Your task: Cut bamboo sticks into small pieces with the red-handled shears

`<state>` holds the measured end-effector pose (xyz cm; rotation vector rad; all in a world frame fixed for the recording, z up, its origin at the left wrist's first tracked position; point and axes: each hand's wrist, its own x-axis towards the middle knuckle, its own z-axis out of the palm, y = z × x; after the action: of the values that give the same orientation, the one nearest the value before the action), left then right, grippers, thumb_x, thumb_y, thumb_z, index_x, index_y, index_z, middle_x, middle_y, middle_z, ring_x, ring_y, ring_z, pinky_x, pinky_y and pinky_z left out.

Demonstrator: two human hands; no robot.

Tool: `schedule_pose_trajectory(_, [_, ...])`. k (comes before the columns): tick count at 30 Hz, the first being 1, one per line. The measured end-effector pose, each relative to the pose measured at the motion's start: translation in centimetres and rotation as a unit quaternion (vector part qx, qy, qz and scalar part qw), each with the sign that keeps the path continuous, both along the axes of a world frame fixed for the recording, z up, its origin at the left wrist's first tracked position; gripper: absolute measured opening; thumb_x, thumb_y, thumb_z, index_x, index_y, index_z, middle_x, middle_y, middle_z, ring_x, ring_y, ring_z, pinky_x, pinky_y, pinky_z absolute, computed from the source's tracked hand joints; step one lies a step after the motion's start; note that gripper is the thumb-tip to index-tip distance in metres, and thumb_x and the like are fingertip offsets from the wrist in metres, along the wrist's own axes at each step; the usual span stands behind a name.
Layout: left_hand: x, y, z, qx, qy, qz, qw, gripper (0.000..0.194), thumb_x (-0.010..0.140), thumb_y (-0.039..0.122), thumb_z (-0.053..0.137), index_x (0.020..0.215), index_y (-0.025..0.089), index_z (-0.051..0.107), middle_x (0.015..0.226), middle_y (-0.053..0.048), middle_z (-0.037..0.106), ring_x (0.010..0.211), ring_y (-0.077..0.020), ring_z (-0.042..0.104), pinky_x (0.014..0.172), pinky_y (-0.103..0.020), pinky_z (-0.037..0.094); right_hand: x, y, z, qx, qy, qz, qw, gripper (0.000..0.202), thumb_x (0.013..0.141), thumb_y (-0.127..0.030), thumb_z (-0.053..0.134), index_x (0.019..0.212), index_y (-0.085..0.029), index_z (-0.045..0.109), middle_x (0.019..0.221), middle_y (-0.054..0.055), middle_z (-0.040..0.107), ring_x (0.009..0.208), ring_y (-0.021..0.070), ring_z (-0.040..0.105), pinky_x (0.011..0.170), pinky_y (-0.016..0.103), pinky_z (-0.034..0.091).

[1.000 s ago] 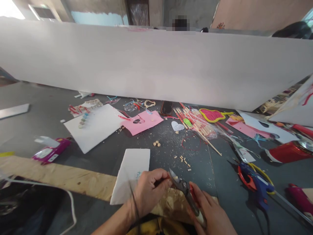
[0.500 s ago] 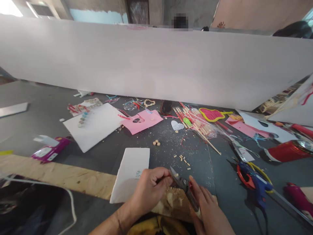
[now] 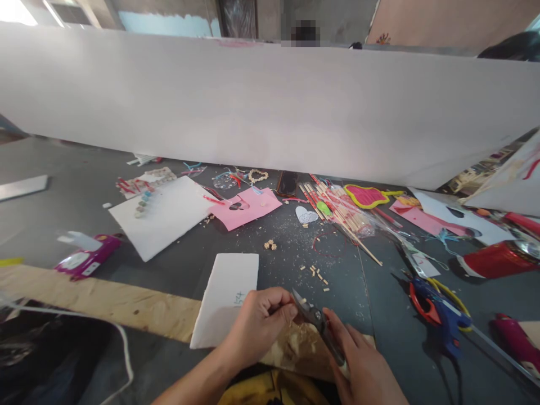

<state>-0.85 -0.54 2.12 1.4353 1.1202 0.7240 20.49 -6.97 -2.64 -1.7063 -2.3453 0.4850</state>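
My right hand (image 3: 352,349) is wrapped around the handles of a pair of pruning shears (image 3: 321,325), blades pointing up and left. The fingers of my left hand (image 3: 265,320) are closed in a pinch beside the blades. A pale end of a small wooden stick (image 3: 302,302) shows between the blades by those fingertips; most of it is hidden. Short cut stick pieces (image 3: 319,277) lie scattered just beyond the shears. Farther off is a small cluster of glued pieces (image 3: 270,245). A white foam block (image 3: 230,281) with writing lies beside my left hand.
On the right are a blue glue gun (image 3: 449,320) and a red can (image 3: 498,260). Chopsticks (image 3: 314,202), a phone (image 3: 287,183) and pink paper (image 3: 253,211) lie ahead. A purple glue gun (image 3: 86,259) is left. A white panel (image 3: 253,107) stands across the back.
My right hand and the shears' handles have shifted slightly, with the fingers closer around the handles. My left hand stays nearly in place.
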Motion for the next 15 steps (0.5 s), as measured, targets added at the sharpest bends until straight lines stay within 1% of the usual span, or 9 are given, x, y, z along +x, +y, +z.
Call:
schedule_pose_trajectory(4, [0.3, 0.1, -1.0, 0.012, 0.032, 0.024, 0.999, 0.019, 0.079, 0.022, 0.048, 0.068, 0.013, 0.06, 0.057, 0.002, 0.049, 0.054, -0.0088, 0.039, 0.05, -0.019, 0.028, -0.1, 0.3, -0.2, -0.016, -0.015, -0.015, 1.0, 0.064, 0.075, -0.012, 0.039, 0.137, -0.013, 0.026, 0.113, 0.013, 0.058, 0.098, 0.0206, 0.058, 0.083, 0.033, 0.048])
schedule_pose_trajectory(6, [0.4, 0.2, -1.3, 0.028, 0.052, 0.037, 0.998, 0.016, 0.079, 0.022, 0.05, 0.068, 0.014, 0.06, 0.055, 0.004, 0.046, 0.053, -0.0084, 0.039, 0.049, -0.018, 0.027, -0.2, 0.4, -0.2, -0.007, -0.031, -0.028, 0.999, 0.066, 0.075, -0.013, 0.039, 0.139, -0.015, 0.024, 0.114, 0.012, 0.057, 0.099, 0.0223, 0.057, 0.083, 0.036, 0.048])
schedule_pose_trajectory(9, [0.5, 0.2, -1.4, 0.067, 0.083, 0.053, 0.993, 0.018, 0.079, 0.021, 0.05, 0.065, 0.014, 0.059, 0.054, 0.004, 0.045, 0.052, -0.0082, 0.04, 0.049, -0.018, 0.028, -0.4, 0.4, 0.0, 0.012, -0.056, -0.037, 0.998, 0.072, 0.074, -0.014, 0.04, 0.142, -0.018, 0.017, 0.117, 0.012, 0.057, 0.101, 0.0249, 0.055, 0.081, 0.039, 0.048])
schedule_pose_trajectory(12, [0.5, 0.1, -1.1, 0.092, 0.072, 0.052, 0.992, 0.023, 0.081, 0.02, 0.048, 0.061, 0.014, 0.058, 0.055, 0.003, 0.05, 0.054, -0.0088, 0.044, 0.051, -0.018, 0.03, -0.4, 0.2, 0.2, 0.024, -0.062, -0.025, 0.997, 0.078, 0.073, -0.013, 0.04, 0.144, -0.019, 0.007, 0.122, 0.011, 0.055, 0.105, 0.0252, 0.053, 0.083, 0.039, 0.047])
schedule_pose_trajectory(15, [0.5, 0.0, -0.9, 0.073, 0.033, 0.033, 0.996, 0.025, 0.083, 0.022, 0.045, 0.065, 0.014, 0.061, 0.061, -0.001, 0.06, 0.06, -0.0112, 0.052, 0.055, -0.018, 0.035, -0.4, 0.1, 0.2, 0.027, -0.065, -0.016, 0.997, 0.081, 0.074, -0.012, 0.04, 0.144, -0.02, 0.001, 0.124, 0.01, 0.053, 0.106, 0.0254, 0.052, 0.085, 0.04, 0.046])
